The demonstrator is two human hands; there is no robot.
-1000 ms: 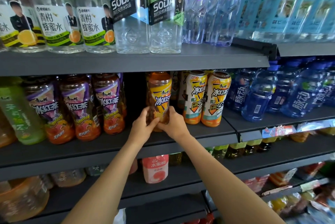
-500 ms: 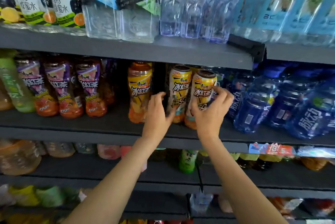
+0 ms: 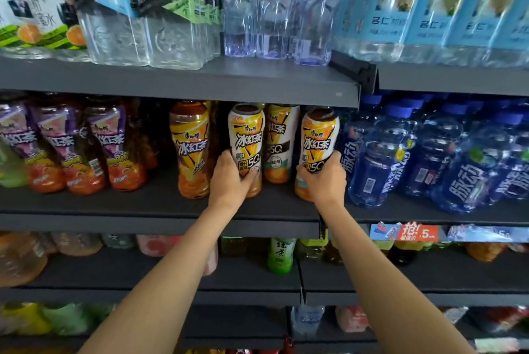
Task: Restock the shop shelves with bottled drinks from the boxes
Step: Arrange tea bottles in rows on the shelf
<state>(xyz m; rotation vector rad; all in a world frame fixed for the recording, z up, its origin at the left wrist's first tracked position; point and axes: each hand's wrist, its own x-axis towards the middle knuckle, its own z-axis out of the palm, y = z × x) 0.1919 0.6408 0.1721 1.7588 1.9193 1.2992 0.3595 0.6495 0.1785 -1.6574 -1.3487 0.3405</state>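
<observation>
Mid-frame: left white-label tea bottle [image 3: 246, 147] clasped by left hand [image 3: 229, 179]; right white-label tea bottle [image 3: 319, 141] clasped by right hand [image 3: 325, 182]; both upright on middle shelf [image 3: 143, 204].

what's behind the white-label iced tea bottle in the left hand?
Behind the white-label bottle gripped by the left hand, offset right, another white-label bottle stands further back on the shelf. Anything directly behind it is hidden by the bottle itself.

Two bare forearms showing, no sleeves reaching into view, left hand [image 3: 229, 179] and right hand [image 3: 325, 182] wearing no gloves, rings, watch
</observation>
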